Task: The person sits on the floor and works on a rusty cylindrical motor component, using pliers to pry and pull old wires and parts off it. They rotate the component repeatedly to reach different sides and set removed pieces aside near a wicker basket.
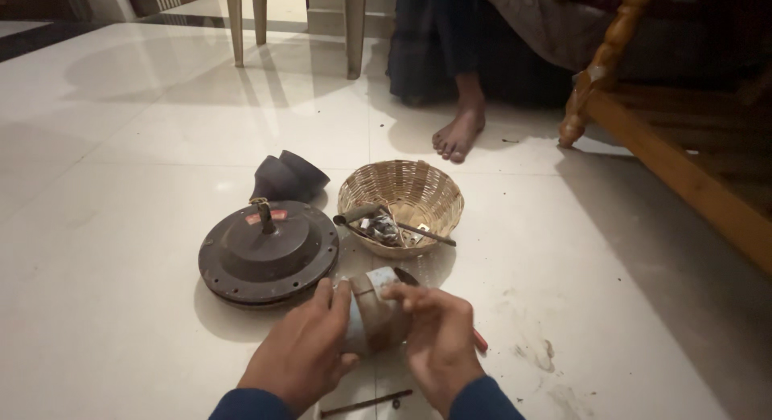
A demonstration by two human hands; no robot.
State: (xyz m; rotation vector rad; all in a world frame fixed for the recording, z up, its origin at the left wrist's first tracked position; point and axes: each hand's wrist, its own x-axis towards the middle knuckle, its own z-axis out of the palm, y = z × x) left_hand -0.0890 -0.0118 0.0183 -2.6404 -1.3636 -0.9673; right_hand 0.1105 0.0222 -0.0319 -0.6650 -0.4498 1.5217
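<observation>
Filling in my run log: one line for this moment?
left hand: holds metal cylinder | right hand: same cylinder | nearby: round motor, basket

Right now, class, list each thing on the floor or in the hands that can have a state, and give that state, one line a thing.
Left hand: gripping the cylindrical metal part.
Right hand: gripping the same part, fingers over its top.
Cylindrical metal part: held off the floor, tilted.
Round motor housing: flat on the floor, shaft upright.
Wicker basket: upright, holding small parts and a tool.
Dark cone-shaped covers: on their side.
Long bolt: lying flat.
</observation>
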